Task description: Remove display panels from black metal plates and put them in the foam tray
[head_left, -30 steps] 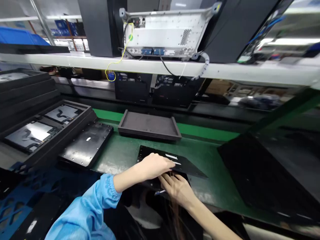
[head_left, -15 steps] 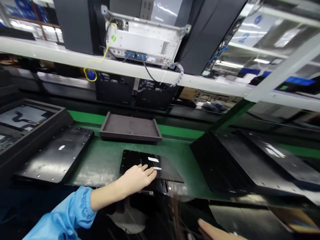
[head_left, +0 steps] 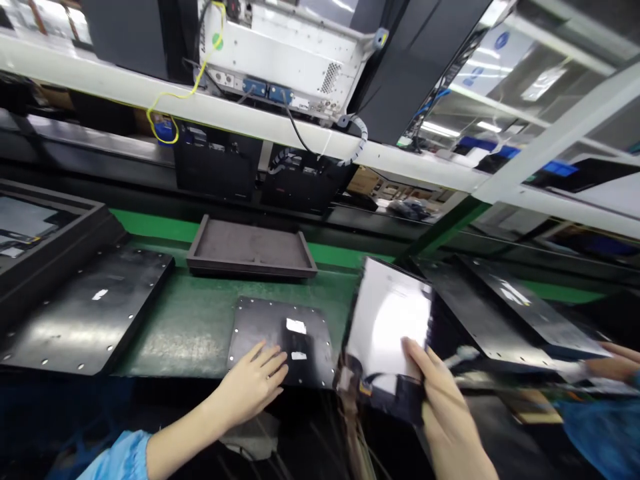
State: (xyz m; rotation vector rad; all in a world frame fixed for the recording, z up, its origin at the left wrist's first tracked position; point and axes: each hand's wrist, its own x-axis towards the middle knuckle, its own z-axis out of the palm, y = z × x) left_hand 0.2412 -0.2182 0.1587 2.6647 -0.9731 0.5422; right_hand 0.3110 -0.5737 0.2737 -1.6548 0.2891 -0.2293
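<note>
My left hand (head_left: 253, 385) lies flat, fingers spread, on the near edge of a small black metal plate (head_left: 287, 337) with white labels, which rests on the green belt (head_left: 200, 320). My right hand (head_left: 434, 390) grips a glossy reflective panel (head_left: 387, 320) by its lower right corner and holds it tilted up just right of the plate. A dark flex part hangs at the panel's lower edge.
An empty dark tray (head_left: 250, 248) sits behind the plate. A larger black plate (head_left: 85, 313) lies at left, with stacked trays beyond it. Black panels (head_left: 505, 307) lie at right, where another person's hand (head_left: 613, 360) reaches in. A shelf with equipment (head_left: 285, 60) hangs overhead.
My right hand, out of sight low at the frame's bottom half a second ago, has come up holding the glossy panel beside the plate. My left hand slid toward the plate's near edge.
</note>
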